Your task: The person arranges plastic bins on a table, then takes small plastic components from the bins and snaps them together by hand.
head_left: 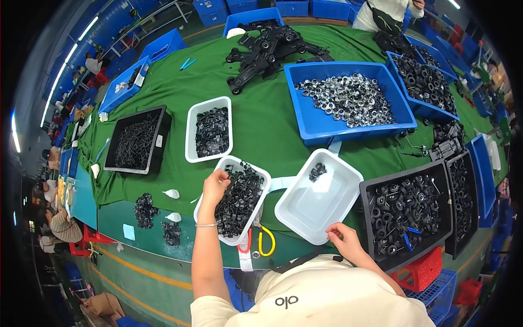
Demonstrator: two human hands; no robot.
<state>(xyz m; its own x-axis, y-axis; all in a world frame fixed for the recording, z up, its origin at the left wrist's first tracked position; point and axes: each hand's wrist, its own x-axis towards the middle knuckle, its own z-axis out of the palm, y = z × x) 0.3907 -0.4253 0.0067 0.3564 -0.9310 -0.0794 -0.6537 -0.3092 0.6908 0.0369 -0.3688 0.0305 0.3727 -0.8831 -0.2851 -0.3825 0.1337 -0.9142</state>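
My left hand is closed, fingers curled together, over the left side of a white tray heaped with small black plastic parts. Whatever its fingertips hold is too small to make out. At the near right rim of a second white tray, my right hand has its thumb and fingers drawn together; what they pinch cannot be made out. Inside that second tray lies a small clump of black parts near the far corner. Yellow-and-red-handled scissors or pliers poke out between the trays.
Another white tray of black parts and a black bin of screws or pins stand left. A blue bin of shiny rings is behind; a black bin of wheels is right. Black toy-car chassis pile up at the far side.
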